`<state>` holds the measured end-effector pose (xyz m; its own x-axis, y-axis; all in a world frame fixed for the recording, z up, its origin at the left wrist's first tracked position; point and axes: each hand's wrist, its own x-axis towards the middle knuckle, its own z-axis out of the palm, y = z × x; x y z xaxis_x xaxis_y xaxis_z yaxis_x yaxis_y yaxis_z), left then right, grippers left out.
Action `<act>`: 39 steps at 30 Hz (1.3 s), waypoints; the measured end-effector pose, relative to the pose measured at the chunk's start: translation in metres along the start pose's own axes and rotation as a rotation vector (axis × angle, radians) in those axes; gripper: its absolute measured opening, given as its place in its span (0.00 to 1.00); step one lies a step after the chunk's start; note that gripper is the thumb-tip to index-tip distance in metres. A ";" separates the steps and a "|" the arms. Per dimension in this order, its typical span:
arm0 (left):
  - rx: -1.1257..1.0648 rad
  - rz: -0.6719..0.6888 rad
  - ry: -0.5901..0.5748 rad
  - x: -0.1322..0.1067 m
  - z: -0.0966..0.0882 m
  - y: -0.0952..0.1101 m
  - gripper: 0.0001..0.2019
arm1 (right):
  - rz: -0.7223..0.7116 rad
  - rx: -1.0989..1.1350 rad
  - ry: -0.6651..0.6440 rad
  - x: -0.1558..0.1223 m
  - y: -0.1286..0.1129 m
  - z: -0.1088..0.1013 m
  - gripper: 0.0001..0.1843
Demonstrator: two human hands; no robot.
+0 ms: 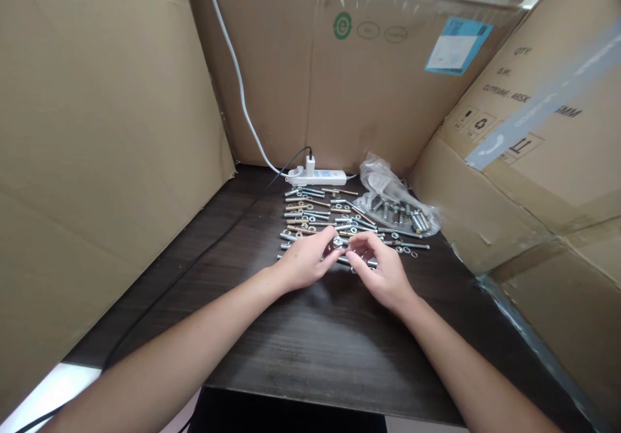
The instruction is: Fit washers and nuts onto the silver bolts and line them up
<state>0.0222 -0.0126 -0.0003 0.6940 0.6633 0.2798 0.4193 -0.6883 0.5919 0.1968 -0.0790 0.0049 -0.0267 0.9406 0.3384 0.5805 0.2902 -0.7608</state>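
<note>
My left hand [308,259] is curled over the near rows of hardware, with a shiny hex nut [338,241] between its thumb and index finger. Close beside it, my right hand [381,268] has its thumb and fingertips drawn together; whatever lies in them is too small to make out. Beneath and beyond both hands, sleeve anchor bolts [310,214], silver and brass-coloured, lie in rows with loose washers and nuts. A few flat washers [414,255] rest right of my right hand. My hands hide part of the nearest rows.
A white power strip [330,177] with a plugged-in charger stands behind the rows. To its right lies a clear plastic bag [388,193] of metal sleeves. A black cable [208,245] crosses the dark table [301,349] at left. Cardboard walls [272,64] enclose three sides.
</note>
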 end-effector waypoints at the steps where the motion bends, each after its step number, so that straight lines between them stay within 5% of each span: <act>1: 0.029 0.015 -0.030 0.000 0.000 0.000 0.08 | 0.002 -0.001 0.003 0.000 0.001 -0.001 0.10; 9: 0.072 0.127 -0.090 0.000 0.000 0.004 0.07 | -0.016 -0.060 -0.124 0.003 0.004 -0.003 0.16; 18: 0.075 0.099 -0.055 -0.001 -0.003 0.004 0.10 | 0.025 0.067 -0.081 0.004 0.013 -0.003 0.21; 29: 0.064 0.049 -0.035 0.001 -0.001 -0.002 0.15 | -0.040 0.045 -0.133 0.005 0.010 -0.008 0.08; 39: 0.074 0.051 -0.032 0.001 0.003 -0.006 0.14 | -0.030 0.039 -0.098 0.007 0.012 -0.011 0.10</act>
<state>0.0216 -0.0089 -0.0058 0.7333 0.6183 0.2829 0.4244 -0.7412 0.5201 0.2123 -0.0708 0.0037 -0.1247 0.9435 0.3070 0.5460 0.3236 -0.7728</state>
